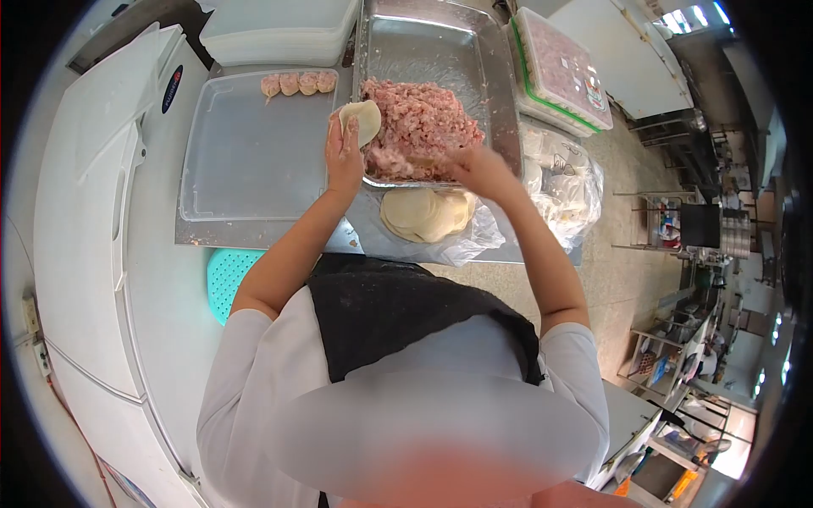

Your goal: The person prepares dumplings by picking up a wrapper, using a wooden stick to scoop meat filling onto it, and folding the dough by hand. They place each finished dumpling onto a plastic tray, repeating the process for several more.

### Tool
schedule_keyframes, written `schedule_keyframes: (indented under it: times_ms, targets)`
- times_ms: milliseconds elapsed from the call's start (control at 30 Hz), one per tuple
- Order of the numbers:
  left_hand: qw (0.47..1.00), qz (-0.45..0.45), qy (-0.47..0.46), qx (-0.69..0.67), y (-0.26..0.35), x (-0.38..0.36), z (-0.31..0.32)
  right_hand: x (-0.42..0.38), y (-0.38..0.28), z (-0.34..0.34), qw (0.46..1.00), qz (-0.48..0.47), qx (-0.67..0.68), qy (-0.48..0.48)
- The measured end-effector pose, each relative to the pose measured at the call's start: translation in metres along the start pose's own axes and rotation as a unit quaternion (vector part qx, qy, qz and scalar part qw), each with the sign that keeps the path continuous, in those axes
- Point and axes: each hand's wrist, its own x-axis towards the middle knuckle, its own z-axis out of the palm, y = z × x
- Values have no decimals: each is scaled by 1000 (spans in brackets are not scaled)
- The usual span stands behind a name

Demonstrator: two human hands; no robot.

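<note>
My left hand [342,157] holds a round, pale dough wrapper [365,121] upright beside the left rim of a metal tray [500,102]. A mound of pink ground meat [423,118] fills the near part of that tray. At the mound's near right side is my right hand [481,172], its fingers curled in. I cannot tell what it grips, since the fingertips are smeared by motion. Just below the tray, a stack of round wrappers [423,213] lies on clear plastic. Several filled dumplings [298,83] stand in a row at the far edge of a translucent plastic tray [254,157] on the left.
White stacked trays [279,38] stand at the back left. To the right are a lidded container of meat [563,68] and a plastic bag of wrapped packs [559,182]. A turquoise perforated stool [230,275] sits by the table's near left side, with a white freezer [93,195] farther left.
</note>
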Motion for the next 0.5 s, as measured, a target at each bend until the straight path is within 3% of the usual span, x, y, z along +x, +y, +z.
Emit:
schedule_keyframes:
  times_ms: [33, 100, 133, 167, 233, 433, 500]
  targets:
    - [1000, -1, 1, 1, 0, -1, -1, 2, -4, -8, 1000, -1, 1, -1]
    - [1000, 3, -14, 0, -1, 0, 0, 9, -9, -20, 979, -28, -193, 63]
    - [1000, 3, -14, 0, 1, 0, 0, 11, -19, -20, 974, -23, -225, 30]
    - [1000, 2, -7, 7, 3, -1, 1, 12, -22, -8, 974, -23, -224, 30]
    - [1000, -1, -3, 13, 1, -3, 1, 7, -29, 23, 969, -112, -218, 39]
    - [1000, 0, -4, -11, -3, 0, 1, -8, -31, 29, 994, -37, -99, 31]
    - [992, -94, 20, -87, 1, 3, 0, -11, -22, 27, 998, -27, -50, 30]
